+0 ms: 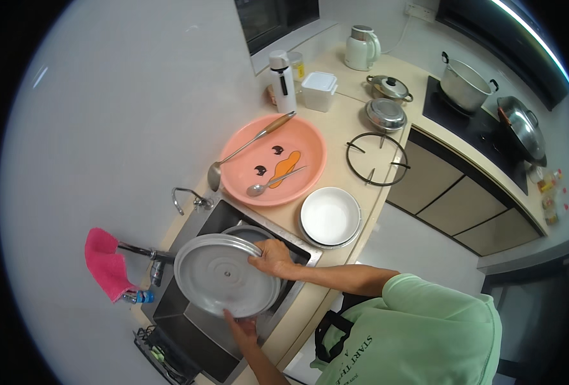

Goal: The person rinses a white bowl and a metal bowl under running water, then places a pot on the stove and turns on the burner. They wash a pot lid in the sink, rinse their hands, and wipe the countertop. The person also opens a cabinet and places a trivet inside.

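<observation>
Tilted over the sink is a broad, round grey metal lid with a small fitting at its centre. My right hand grips its upper rim, thumb on the near face. My left hand holds the lower edge, some fingers hidden behind the metal. Behind the lid, part of a round metal vessel shows in the sink; the rest of it is covered. The faucet reaches in from the wall side, close to the lid's edge.
A pink basin with a ladle and spoon stands beside the sink. White bowls sit stacked near the counter edge, by a burner grate. A pink cloth hangs by the faucet.
</observation>
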{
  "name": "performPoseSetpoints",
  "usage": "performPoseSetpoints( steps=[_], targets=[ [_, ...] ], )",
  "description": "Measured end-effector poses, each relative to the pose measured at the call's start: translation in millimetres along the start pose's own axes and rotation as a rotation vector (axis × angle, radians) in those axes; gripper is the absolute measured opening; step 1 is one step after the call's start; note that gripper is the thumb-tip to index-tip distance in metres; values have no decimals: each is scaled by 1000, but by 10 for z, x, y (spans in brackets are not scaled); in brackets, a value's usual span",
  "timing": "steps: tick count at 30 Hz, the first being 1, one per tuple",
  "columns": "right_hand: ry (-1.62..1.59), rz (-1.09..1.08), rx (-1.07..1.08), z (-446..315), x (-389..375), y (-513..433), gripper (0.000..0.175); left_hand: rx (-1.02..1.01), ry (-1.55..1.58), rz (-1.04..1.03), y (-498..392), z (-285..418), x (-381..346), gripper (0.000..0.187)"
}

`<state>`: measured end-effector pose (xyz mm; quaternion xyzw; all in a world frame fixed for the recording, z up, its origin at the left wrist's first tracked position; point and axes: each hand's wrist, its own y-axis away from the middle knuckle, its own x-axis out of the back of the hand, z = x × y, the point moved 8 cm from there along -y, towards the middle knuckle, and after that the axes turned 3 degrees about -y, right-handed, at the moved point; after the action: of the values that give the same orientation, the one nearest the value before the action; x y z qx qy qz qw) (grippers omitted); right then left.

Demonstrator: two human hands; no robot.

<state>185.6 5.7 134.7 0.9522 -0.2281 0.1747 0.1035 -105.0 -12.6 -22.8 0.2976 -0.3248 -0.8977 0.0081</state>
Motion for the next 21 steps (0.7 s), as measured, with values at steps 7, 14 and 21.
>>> performPoseSetpoints(
  steps=[7, 14, 21],
  targets=[
    [229, -362, 13, -33, 103, 365, 55, -59, -111, 120, 148, 328, 404, 53],
    [519, 461, 40, 217, 2199, 475, 52, -647, -604, 476, 762, 1097, 248, 24],
    [705, 42, -289, 1003, 2493, 69, 52, -1446, -1745, 558, 1337, 1290, -875, 38]
  ],
)
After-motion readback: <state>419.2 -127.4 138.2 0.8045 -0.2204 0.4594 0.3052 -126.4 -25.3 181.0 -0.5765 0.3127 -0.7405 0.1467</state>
